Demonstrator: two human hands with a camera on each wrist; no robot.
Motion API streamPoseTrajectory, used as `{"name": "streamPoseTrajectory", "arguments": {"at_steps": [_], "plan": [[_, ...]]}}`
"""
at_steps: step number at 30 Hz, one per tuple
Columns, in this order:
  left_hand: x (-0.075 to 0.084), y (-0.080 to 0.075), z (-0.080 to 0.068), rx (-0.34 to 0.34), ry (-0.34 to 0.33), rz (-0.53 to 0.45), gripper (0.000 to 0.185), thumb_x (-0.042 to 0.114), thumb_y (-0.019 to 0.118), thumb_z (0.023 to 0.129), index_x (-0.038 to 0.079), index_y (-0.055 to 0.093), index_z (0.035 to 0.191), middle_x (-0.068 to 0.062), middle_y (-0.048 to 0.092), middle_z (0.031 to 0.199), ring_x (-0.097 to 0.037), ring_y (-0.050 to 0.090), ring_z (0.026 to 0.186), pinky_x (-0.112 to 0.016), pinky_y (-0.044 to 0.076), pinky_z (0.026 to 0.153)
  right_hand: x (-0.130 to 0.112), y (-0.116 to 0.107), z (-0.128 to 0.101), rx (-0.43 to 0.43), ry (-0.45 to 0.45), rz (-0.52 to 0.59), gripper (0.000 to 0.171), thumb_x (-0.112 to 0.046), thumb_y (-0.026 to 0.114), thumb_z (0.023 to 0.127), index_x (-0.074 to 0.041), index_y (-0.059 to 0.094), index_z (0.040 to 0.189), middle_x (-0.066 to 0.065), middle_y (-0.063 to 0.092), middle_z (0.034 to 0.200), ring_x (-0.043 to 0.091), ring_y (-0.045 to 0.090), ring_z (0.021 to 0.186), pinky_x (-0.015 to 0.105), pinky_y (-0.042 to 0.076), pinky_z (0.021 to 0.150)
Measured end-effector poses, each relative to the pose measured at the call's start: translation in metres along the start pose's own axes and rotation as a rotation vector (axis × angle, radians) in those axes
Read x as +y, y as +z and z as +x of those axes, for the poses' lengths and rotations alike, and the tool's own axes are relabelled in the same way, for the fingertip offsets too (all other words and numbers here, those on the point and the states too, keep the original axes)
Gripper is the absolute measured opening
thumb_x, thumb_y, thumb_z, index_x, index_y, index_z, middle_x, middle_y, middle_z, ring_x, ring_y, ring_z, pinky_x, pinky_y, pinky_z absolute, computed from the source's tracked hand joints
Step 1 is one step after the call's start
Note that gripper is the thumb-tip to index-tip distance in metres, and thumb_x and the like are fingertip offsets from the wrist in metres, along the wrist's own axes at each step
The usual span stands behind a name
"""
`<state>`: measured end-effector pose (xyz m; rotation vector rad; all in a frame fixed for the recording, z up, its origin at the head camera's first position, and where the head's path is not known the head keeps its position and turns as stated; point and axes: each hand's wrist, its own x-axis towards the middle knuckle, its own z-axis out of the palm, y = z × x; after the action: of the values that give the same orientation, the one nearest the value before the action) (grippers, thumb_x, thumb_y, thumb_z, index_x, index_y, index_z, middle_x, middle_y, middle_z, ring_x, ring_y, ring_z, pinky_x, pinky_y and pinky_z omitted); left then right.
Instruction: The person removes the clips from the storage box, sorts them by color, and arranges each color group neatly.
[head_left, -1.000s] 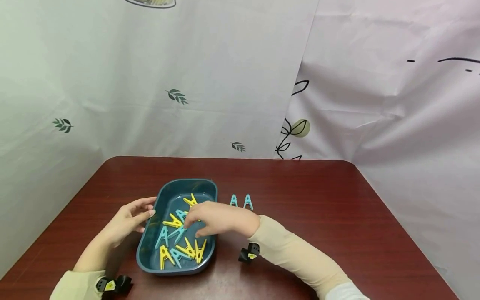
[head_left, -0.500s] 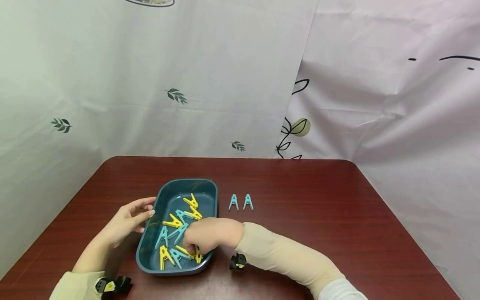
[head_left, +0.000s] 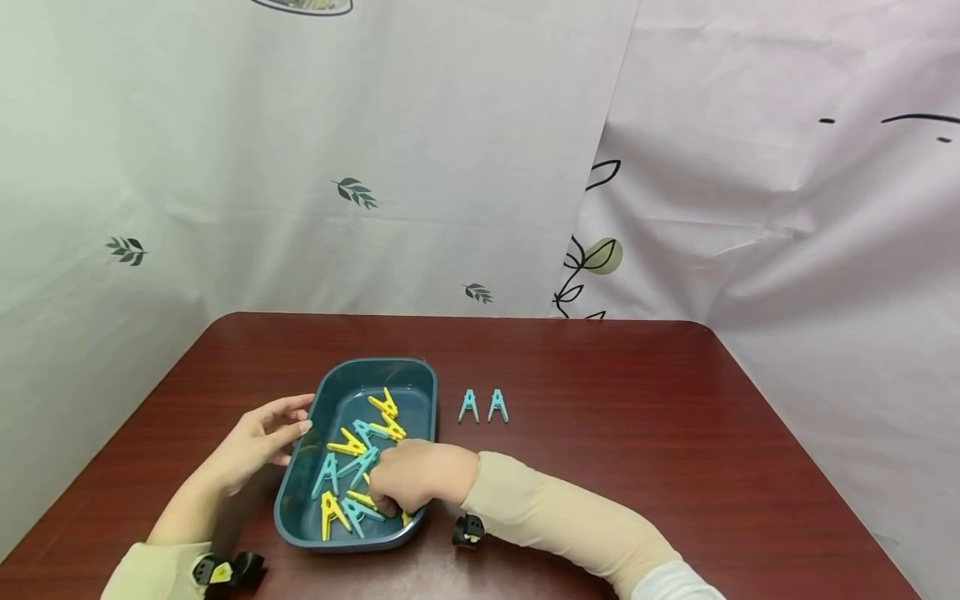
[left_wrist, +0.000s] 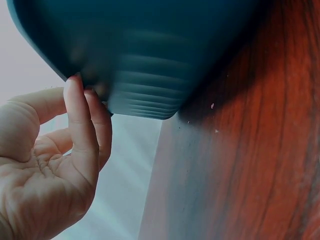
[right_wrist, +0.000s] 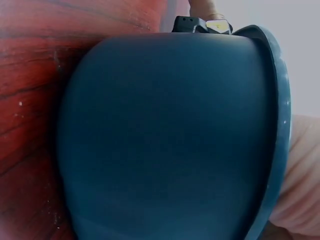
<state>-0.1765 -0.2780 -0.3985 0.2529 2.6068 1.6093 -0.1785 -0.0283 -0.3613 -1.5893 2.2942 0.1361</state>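
Observation:
A dark blue rectangular tray (head_left: 286,500) holds several yellow and light blue clothespins, among them a yellow clothespin (head_left: 331,510) and a light blue clothespin (head_left: 327,473). At its left side my left hand (head_left: 251,442) grips the rim with thumb and fingers; the left wrist view shows fingertips (left_wrist: 75,87) against the tray's outer wall. My right hand (head_left: 411,477) reaches over the right rim, fingers bent down among clothespins near the front right corner. It covers part of a yellow clothespin (head_left: 407,517). Its fingertips are hidden, and the tray wall (right_wrist: 165,135) blocks the right wrist view.
Two light blue clothespins (head_left: 498,406) lie side by side on the brown table (head_left: 600,433), right of the tray. A pale printed curtain (head_left: 420,150) hangs behind the table. Each wrist carries a small black camera (head_left: 468,530).
My right hand has moved toward the front of the tray and lowered among the clothespins, uncovering yellow ones farther back. The left hand stays at the rim.

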Motion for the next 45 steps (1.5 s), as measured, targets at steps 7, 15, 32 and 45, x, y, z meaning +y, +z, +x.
{"name": "streamPoseTrajectory", "arguments": {"at_steps": [7,15,32,45], "plan": [[0.0,0.0,-0.002,0.005,-0.001,0.001,0.053,0.019,0.056,0.096,-0.005,0.038,0.14,-0.012,0.05,0.105,-0.006,0.057,0.08,-0.032,0.054,0.06,-0.003,-0.003,0.0,-0.008,0.023,-0.048,0.05,0.003,0.056,0.087,-0.019,0.031,0.049,-0.003,0.014,0.058,0.011,0.006,0.061,0.025,0.011,0.058],[0.002,0.0,-0.001,0.009,-0.015,0.002,0.054,0.021,0.057,0.096,-0.004,0.038,0.14,-0.014,0.049,0.109,-0.005,0.056,0.081,-0.032,0.054,0.06,-0.005,-0.004,0.001,-0.011,0.069,-0.142,0.049,-0.006,0.057,0.09,-0.019,0.039,0.047,-0.004,0.023,0.049,0.01,0.014,0.056,0.023,0.014,0.048],[0.003,0.001,-0.001,0.021,-0.029,0.014,0.055,0.021,0.058,0.095,-0.004,0.039,0.14,-0.017,0.048,0.109,-0.009,0.056,0.077,-0.032,0.054,0.06,-0.002,-0.005,0.0,0.1,0.064,-0.242,0.049,-0.007,0.058,0.09,-0.02,0.03,0.051,-0.004,0.015,0.058,0.011,0.013,0.06,0.023,0.013,0.054],[0.005,0.001,-0.001,0.028,-0.042,0.011,0.055,0.02,0.058,0.095,-0.003,0.039,0.14,-0.019,0.048,0.11,-0.012,0.058,0.077,-0.032,0.055,0.061,0.016,-0.011,-0.037,0.595,0.087,0.335,0.016,-0.015,0.069,0.087,-0.011,0.071,0.102,-0.001,0.068,0.096,0.007,0.057,0.084,0.012,0.045,0.075]]}}
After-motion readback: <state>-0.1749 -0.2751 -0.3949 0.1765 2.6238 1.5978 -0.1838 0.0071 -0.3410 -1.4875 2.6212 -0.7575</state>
